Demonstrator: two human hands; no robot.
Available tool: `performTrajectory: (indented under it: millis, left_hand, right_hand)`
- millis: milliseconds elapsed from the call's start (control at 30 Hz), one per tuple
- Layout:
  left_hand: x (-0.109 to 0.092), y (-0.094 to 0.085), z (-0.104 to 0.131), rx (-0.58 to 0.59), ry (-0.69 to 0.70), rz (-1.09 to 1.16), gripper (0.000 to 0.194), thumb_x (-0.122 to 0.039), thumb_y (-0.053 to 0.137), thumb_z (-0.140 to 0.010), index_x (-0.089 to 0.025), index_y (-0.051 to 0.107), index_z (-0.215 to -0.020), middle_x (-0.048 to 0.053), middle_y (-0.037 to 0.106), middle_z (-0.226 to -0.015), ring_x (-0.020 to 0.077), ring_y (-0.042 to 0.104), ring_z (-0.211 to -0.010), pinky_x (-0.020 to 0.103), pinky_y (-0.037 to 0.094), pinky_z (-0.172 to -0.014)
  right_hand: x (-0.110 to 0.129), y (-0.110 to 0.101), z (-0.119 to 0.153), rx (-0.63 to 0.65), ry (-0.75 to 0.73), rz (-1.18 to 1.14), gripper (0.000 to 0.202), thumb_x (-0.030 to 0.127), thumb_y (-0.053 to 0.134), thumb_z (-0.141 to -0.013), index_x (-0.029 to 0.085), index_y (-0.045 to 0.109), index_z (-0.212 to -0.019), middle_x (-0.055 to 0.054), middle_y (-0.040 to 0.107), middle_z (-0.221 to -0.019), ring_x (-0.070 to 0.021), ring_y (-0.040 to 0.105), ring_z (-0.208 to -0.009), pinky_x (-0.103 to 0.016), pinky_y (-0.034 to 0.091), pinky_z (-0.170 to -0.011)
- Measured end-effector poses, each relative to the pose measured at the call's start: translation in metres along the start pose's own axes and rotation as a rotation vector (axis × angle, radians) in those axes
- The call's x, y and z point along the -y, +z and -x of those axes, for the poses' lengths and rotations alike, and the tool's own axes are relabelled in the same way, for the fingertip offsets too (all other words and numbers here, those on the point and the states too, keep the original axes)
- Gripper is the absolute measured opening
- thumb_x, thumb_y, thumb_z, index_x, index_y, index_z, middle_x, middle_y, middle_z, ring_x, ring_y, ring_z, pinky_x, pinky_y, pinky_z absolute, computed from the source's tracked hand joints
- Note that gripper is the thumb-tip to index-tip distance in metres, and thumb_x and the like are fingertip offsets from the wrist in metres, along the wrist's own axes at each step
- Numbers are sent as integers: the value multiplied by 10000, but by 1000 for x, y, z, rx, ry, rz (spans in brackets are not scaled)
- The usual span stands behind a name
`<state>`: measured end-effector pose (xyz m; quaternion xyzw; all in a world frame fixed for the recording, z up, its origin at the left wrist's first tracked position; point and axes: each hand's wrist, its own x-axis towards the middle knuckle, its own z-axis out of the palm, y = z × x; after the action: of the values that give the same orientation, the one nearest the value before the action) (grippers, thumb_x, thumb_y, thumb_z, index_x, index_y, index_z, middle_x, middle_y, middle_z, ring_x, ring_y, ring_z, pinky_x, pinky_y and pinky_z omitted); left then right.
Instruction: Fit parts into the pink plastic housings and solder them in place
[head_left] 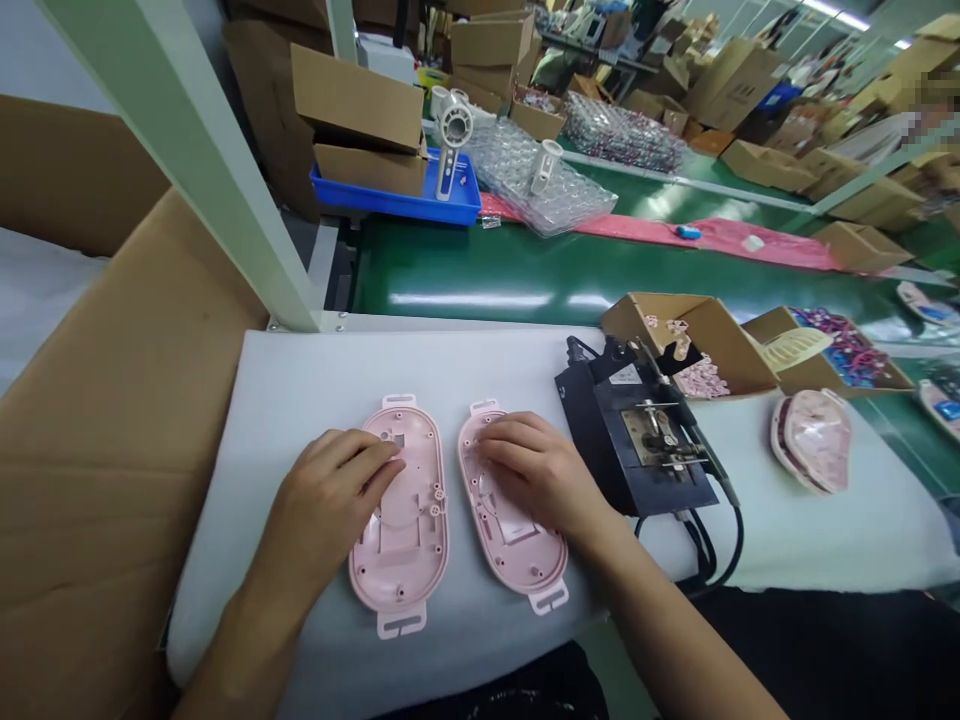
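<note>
We rest our left hand and right hand, fingers loosely spread and grasping nothing, on two pink oval housings laid hollow-side up, steadying them on the white tabletop.

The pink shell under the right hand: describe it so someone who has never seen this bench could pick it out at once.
On the white padded mat in front of the green conveyor, two oval pink plastic shells lie side by side, hollow sides up. The one meant is the right shell, under the right hand and nearest the black fixture. Unlike the left shell, it lies slanted.
</note>
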<state>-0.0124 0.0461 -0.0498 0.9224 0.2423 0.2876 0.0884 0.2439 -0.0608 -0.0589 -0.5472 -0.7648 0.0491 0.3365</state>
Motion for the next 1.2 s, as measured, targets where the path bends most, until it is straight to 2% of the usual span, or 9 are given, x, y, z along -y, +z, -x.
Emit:
performTrajectory:
  millis: [200, 367, 500, 733, 967, 1067, 1200]
  left_hand:
    - [1, 1, 3, -18, -43, 47, 87, -127, 690, -934, -148, 707, -1016, 29, 698, -935, 169, 610, -879, 339, 555, -811]
    - [-1, 0, 4, -47, -116, 127, 67, -135, 700, -931, -191, 720, -963, 8, 703, -928, 156, 634, -878, 338, 563, -814]
    - [-2, -4, 3, -106, -234, 135, 95, -125, 703, -925, -209, 736, -956, 4, 727, -929, 168, 649, -905, 358, 559, -850]
    - [6, -1, 1, -13, -226, 83, 84, -177, 700, -939, -229, 764, -955, 11, 744, -980, 204, 602, -963, 397, 525, -887]
    - [9, -2, 8, 92, -281, 148, 174, -244, 642, -978, -280, 778, -1082, 43, 623, -1150, 221, 541, -1080, 386, 542, -889]
    - [9, -2, 8, 83, -286, 163, 180, -219, 647, -971, -277, 768, -1092, 35, 598, -1168, 205, 556, -1068, 380, 543, -884]
    - [7, 0, 5, 9, -288, 155, 162, -194, 705, -930, -253, 760, -1071, 26, 601, -1120, 190, 579, -1032, 363, 538, -860]
  right_hand:
    - [-1, -3, 3, 103, 80, -51, 270, 45, 569, -943, 211, 681, -1124, -57, 715, -1183, -223, 630, -1121, -451, 576, -990]
    - [1, -4, 4, 102, 101, -94, 304, 36, 531, -921, 206, 660, -1136, -70, 668, -1231, -229, 600, -1153, -453, 552, -993]
    - [2, -4, 4, 91, 133, -127, 315, 31, 516, -919, 213, 646, -1141, -69, 662, -1220, -229, 598, -1143, -448, 547, -976]
    - [0, -3, 4, 92, 152, -147, 295, 33, 510, -926, 211, 639, -1122, -68, 666, -1207, -230, 600, -1122, -442, 545, -963]
    - [0, -5, 3, 94, 166, -163, 313, 29, 509, -923, 198, 645, -1149, -74, 659, -1238, -229, 593, -1144, -438, 541, -990]
    - [0, -5, 4, 87, 160, -162, 330, 24, 502, -914, 204, 644, -1151, -73, 658, -1240, -230, 598, -1134, -445, 550, -975]
    - [0, -5, 5, 74, 149, -161, 350, 19, 485, -909, 212, 640, -1157, -81, 656, -1246, -237, 608, -1130, -457, 563, -954]
